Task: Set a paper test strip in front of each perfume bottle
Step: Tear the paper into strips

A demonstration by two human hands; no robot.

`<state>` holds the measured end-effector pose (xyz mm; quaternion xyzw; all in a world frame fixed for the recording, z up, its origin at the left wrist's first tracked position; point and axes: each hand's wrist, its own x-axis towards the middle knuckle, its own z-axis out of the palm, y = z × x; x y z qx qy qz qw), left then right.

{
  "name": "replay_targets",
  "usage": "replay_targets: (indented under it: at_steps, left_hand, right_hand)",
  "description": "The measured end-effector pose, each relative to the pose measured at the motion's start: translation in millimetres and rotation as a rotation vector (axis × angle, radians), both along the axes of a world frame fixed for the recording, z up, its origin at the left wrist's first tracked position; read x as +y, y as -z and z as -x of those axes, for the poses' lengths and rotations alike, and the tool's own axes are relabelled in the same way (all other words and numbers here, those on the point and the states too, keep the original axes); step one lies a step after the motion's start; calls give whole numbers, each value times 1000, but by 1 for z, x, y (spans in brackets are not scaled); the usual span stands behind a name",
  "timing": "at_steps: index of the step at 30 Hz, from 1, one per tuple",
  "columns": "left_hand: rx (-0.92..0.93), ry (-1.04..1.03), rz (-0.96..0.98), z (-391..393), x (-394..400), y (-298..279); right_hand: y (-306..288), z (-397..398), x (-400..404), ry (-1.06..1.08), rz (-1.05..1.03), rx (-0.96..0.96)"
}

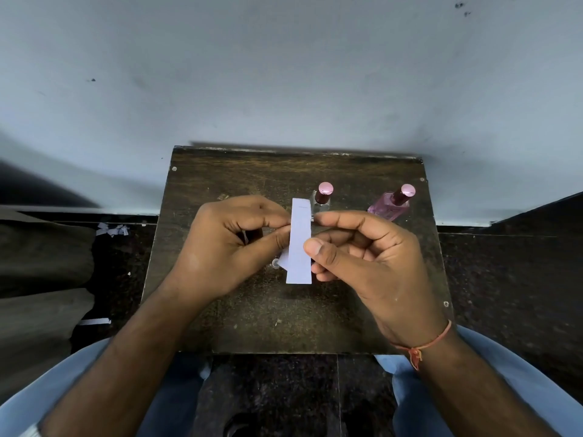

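The paper strip [299, 241], judged light and flimsy, is pinched at mid-length by left hand [227, 244] and right hand [362, 257].

Dark wooden table [258, 310], paper scraps [112, 230] on floor, grey wall [284, 74]

White paper strip [299, 241], pink-capped bottles [391, 205], dark brown table [252, 171].

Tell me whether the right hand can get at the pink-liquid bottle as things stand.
Probably yes. The pink-liquid bottle stands just beyond the right hand with bare table between and nothing in the way, but that hand is pinching the paper strip with the left hand.
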<state>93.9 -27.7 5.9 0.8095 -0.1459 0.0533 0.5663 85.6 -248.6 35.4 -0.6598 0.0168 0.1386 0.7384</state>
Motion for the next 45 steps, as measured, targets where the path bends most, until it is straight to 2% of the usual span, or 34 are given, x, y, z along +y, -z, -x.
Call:
replay_targets:
  at_steps: [5,9,15,21,29,37,45]
  left_hand:
    - [-183,-45,-199,3,-1,-4]
    - [-238,-74,-268,4,-1,-3]
    - [-186,-10,-159,1,-1,-5]
    - [-188,-6,-139,1,0,-4]
    - [-221,30,-123,-1,0,-2]
    - [-239,24,-150,-2,-1,-1]
    - [-311,-18,-248,1,-2,-4]
  right_hand:
    - [-2,2,2,-47,1,-28]
    - [-2,2,4,-46,13,-39]
    - [-1,3,7,-56,-55,53]
    - [-2,4,8,-75,-87,121]
    - [-3,3,9,-57,-150,111]
    - [-2,3,9,-38,-148,108]
    - [-6,4,12,-39,-265,168]
